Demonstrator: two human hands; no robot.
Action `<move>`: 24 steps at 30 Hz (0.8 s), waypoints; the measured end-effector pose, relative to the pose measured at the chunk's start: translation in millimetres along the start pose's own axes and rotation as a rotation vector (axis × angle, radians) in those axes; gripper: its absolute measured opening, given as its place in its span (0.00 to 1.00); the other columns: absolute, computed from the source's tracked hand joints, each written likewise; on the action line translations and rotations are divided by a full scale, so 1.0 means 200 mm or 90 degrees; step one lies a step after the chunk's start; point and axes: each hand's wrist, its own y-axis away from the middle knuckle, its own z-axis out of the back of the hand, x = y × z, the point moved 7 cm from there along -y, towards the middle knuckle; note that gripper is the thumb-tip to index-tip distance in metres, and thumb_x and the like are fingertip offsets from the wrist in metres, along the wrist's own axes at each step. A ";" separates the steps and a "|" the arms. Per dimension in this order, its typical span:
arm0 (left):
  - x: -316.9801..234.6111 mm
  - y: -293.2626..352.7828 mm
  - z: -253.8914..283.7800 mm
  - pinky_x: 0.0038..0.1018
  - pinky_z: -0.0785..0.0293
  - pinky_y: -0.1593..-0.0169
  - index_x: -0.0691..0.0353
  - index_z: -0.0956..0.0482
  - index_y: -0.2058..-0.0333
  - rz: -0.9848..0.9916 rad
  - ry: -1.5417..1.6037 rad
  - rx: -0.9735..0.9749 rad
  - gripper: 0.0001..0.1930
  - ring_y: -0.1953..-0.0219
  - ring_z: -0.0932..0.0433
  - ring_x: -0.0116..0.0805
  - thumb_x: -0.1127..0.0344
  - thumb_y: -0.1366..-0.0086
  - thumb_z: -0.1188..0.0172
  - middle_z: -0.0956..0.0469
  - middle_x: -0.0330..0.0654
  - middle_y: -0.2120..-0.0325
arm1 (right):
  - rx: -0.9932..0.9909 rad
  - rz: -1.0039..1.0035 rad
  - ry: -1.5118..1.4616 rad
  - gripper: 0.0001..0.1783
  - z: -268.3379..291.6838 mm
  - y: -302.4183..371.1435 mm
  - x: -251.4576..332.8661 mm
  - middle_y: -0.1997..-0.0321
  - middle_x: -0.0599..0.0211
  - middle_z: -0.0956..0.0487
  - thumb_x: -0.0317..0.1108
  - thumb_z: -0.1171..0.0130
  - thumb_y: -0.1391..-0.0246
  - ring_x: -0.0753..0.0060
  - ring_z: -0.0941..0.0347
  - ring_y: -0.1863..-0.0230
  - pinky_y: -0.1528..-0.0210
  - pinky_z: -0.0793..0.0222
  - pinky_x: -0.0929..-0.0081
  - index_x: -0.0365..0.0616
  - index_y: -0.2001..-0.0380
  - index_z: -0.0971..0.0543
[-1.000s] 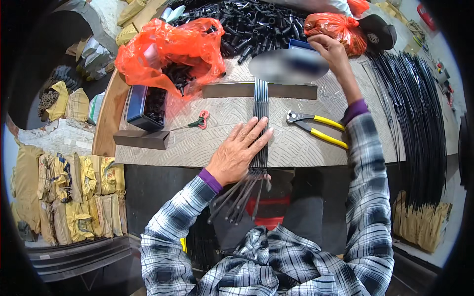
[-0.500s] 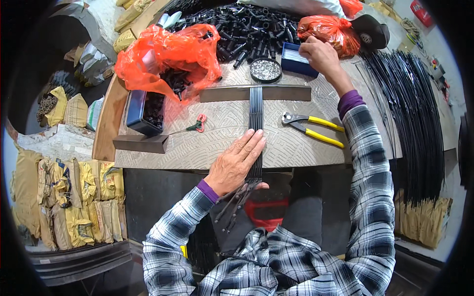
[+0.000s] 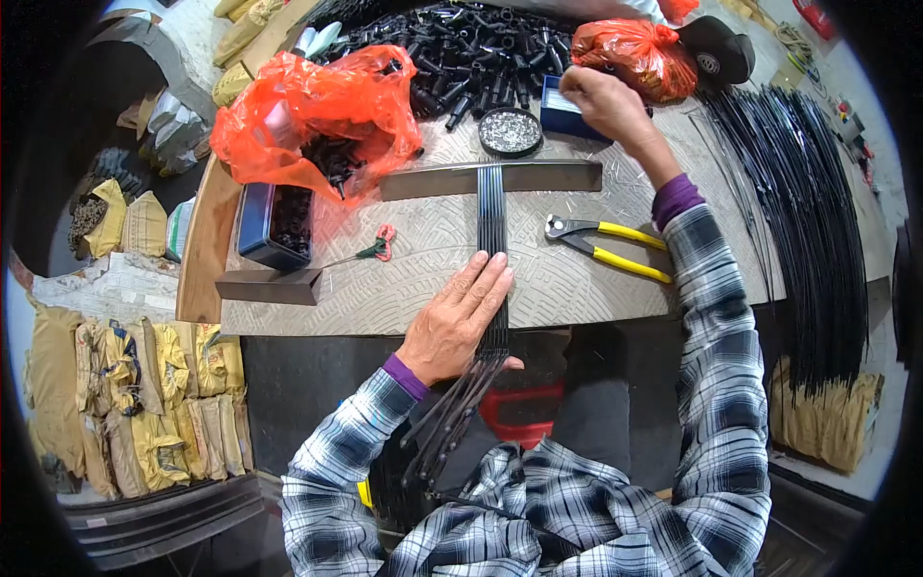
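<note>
- The left hand (image 3: 460,317) is laid flat, fingers together and stretched, on a bundle of thin black rods (image 3: 491,216) at the near edge of the workbench (image 3: 615,298); the rods are pressed down rather than gripped.
- The rods are seen running straight away from the person across the bench, their far ends butted against a flat metal bar (image 3: 538,176) lying crosswise; their near ends hang over the bench edge and fan out below the palm.
- The right hand (image 3: 606,101) is reached to the far side of the bench, fingers curled and narrow, over a small blue box (image 3: 562,113); whether anything is pinched between the fingertips cannot be told.
- A round tin of small metal pieces (image 3: 511,131) is set just beside the blue box, to its left.
- Yellow-handled pliers (image 3: 608,247) are lying on the bench, right of the rods, untouched.
- A small tool with red and green handles (image 3: 370,249) is lying left of the rods.
- A dark blue tray (image 3: 274,223) holding black parts is placed at the left, partly under an orange plastic bag (image 3: 312,111).
- A heap of black tubular parts (image 3: 461,48) is spread along the far edge, with a second orange bag (image 3: 630,53) at its right.
- Many long black rods (image 3: 808,221) are stacked at the right of the bench.
</note>
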 end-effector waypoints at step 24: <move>0.01 0.00 -0.01 0.37 0.47 0.38 0.69 0.41 0.45 0.003 0.013 0.013 0.48 0.39 0.46 0.50 0.34 0.55 0.44 0.43 0.53 0.43 | 0.031 0.022 0.160 0.08 0.05 -0.03 -0.04 0.69 0.65 0.21 0.38 0.46 0.54 0.60 0.25 0.65 0.65 0.30 0.64 0.53 0.69 0.21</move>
